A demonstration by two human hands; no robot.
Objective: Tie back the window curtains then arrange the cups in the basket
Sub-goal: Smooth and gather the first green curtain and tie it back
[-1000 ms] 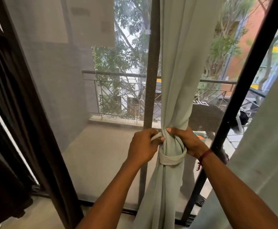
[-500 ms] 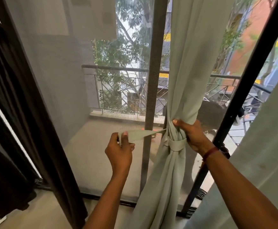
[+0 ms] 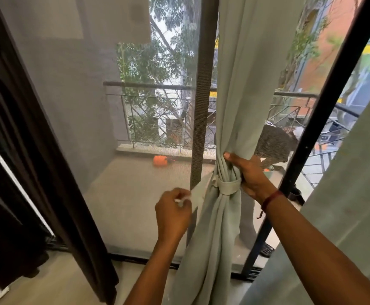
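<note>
Indoors at a screened balcony door, a person works on a pale green fabric curtain [image 3: 241, 84] that hangs bunched between the brown centre post [image 3: 202, 106] and a slanting black door frame [image 3: 325, 119]. A matching green fabric band [image 3: 229, 188] is wrapped round the gathered cloth. The right hand [image 3: 249, 175], a red thread [image 3: 270, 199] at its wrist, grips the bunched folds just above the band, fingers curled into the cloth. Lower and to the left, the left hand [image 3: 173, 213] pinches the band's loose end [image 3: 198, 190], which runs taut from the wrap. A dark brown curtain [image 3: 36, 172] hangs at far left; beyond the mesh, a small orange object [image 3: 160, 160] lies on the balcony floor below the metal railing [image 3: 157, 86].
</note>
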